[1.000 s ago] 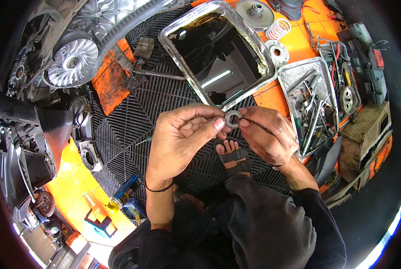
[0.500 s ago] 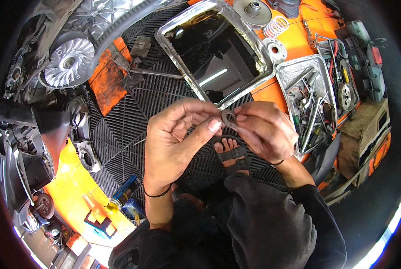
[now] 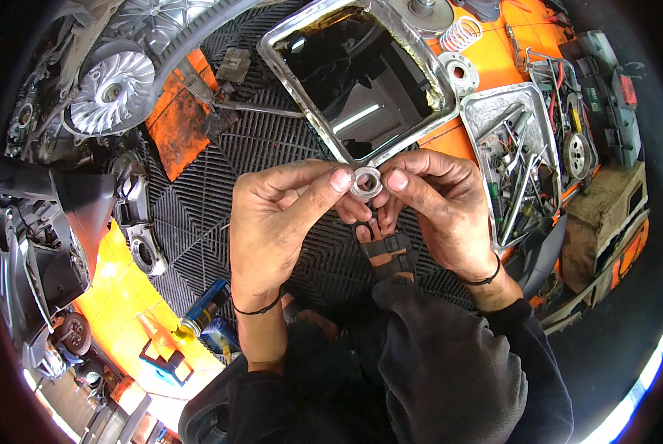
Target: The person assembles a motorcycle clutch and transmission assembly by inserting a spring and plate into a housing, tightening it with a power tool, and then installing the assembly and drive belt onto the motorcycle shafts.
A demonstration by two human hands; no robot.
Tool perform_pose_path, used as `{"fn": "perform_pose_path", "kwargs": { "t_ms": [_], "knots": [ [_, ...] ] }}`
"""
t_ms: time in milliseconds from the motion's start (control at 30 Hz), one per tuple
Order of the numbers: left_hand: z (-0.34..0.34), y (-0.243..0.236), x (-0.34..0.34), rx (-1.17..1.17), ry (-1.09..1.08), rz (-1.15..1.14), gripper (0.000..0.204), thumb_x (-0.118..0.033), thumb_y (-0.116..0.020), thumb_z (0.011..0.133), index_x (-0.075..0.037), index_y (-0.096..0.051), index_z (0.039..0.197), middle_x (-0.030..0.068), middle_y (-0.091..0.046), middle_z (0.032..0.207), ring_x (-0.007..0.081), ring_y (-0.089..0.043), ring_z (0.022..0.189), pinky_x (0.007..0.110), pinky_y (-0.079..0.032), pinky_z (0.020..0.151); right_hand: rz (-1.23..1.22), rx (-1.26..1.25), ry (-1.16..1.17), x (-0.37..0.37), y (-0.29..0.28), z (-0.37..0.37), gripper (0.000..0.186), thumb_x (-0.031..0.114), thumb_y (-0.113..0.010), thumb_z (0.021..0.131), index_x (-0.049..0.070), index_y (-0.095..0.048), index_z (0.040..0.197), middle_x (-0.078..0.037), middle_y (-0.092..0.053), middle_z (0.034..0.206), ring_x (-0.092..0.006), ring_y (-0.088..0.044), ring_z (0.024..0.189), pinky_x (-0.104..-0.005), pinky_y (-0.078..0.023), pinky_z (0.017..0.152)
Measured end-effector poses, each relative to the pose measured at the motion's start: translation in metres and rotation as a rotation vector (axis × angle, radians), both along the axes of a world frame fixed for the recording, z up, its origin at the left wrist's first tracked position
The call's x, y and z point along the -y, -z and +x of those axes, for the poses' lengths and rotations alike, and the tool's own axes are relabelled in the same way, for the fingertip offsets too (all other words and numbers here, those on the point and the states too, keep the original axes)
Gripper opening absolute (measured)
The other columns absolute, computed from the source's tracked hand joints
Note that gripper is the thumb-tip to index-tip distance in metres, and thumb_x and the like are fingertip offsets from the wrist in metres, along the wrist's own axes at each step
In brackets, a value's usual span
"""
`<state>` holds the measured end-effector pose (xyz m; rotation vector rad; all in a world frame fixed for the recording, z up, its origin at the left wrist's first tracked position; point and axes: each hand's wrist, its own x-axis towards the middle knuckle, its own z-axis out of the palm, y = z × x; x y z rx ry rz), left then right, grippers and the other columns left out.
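Note:
A small grey metal ring (image 3: 364, 195) with a round hole is held up in front of me, its open face turned toward my eyes. My left hand (image 3: 276, 218) pinches its left side between thumb and fingers. On the other side, the thumb and fingertips of my right hand (image 3: 456, 218) grip the ring's right edge. Just beyond the ring lies the near corner of a metal tray (image 3: 307, 103) containing dark oil. Below the hands, my sandalled foot (image 3: 385, 248) rests on a black ribbed mat (image 3: 198, 240).
At the right stands a silver tray (image 3: 470, 126) of tools. A spring (image 3: 461, 33) and a flanged metal disc (image 3: 461, 72) sit past the oil tray. A finned fan wheel (image 3: 116, 92) is at the upper left. A spray can (image 3: 207, 305) lies at the lower left.
The ring has been tilted so its hole faces me more directly, and has shifted slightly left. My right hand has turned, bringing its thumb into view on the ring's edge.

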<state>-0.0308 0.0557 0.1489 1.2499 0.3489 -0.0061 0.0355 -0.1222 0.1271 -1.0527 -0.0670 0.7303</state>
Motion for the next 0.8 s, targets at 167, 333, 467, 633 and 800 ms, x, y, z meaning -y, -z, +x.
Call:
{"fn": "perform_pose_path", "kwargs": {
  "t_ms": [167, 333, 467, 633, 800],
  "knots": [
    [0.0007, -0.0042, 0.0039, -0.027, -0.023, 0.01, 0.028, -0.018, -0.066, 0.095, 0.009, -0.07, 0.096, 0.0185, -0.071, 0.086, 0.023, -0.069, 0.069, 0.033, -0.056, 0.064, 0.029, -0.025, 0.01, 0.0002, -0.0008, 0.0001, 0.012, 0.011, -0.068, 0.094, -0.001, -0.07, 0.098, -0.008, -0.071, 0.08, -0.0119, -0.065, 0.066, -0.0235, -0.053, 0.059],
    [0.0016, -0.0038, 0.0044, -0.015, 0.002, 0.001, 0.028, -0.018, -0.066, 0.095, 0.009, -0.07, 0.097, 0.0188, -0.071, 0.086, 0.0235, -0.069, 0.07, 0.033, -0.056, 0.064, 0.031, -0.008, 0.022, 0.0022, -0.0022, 0.0001, 0.013, 0.01, -0.068, 0.094, -0.001, -0.07, 0.101, -0.009, -0.071, 0.082, -0.0118, -0.065, 0.066, -0.0231, -0.053, 0.059],
    [0.0008, -0.0044, 0.0059, 0.091, -0.029, 0.033, 0.02, -0.009, -0.068, 0.092, 0.009, -0.07, 0.098, 0.0211, -0.07, 0.093, 0.0245, -0.07, 0.075, 0.034, -0.059, 0.071, 0.075, 0.085, 0.059, 0.0, -0.0031, -0.003, 0.014, 0.003, -0.068, 0.092, -0.002, -0.068, 0.105, -0.01, -0.07, 0.088, -0.0135, -0.067, 0.071, -0.0251, -0.056, 0.063],
    [-0.0009, -0.0018, 0.0012, 0.339, 0.022, 0.203, 0.019, 0.007, -0.074, 0.079, 0.007, -0.072, 0.097, 0.0231, -0.067, 0.106, 0.0279, -0.069, 0.092, 0.036, -0.06, 0.084, 0.162, 0.336, 0.054, 0.007, -0.0061, 0.0007, 0.019, -0.008, -0.067, 0.087, -0.005, -0.067, 0.106, -0.016, -0.066, 0.109, -0.0187, -0.067, 0.091, -0.0296, -0.059, 0.079],
    [0.0004, -0.005, 0.0058, 0.431, -0.025, 0.229, 0.034, 0.016, -0.075, 0.073, 0.008, -0.07, 0.105, 0.0213, -0.068, 0.107, 0.026, -0.068, 0.104, 0.034, -0.057, 0.09, 0.125, 0.498, 0.107, 0.0048, -0.0076, 0.0001, 0.026, -0.013, -0.068, 0.084, -0.005, -0.064, 0.108, -0.015, -0.067, 0.109, -0.0185, -0.068, 0.095, -0.0292, -0.059, 0.082]
  ]
}}
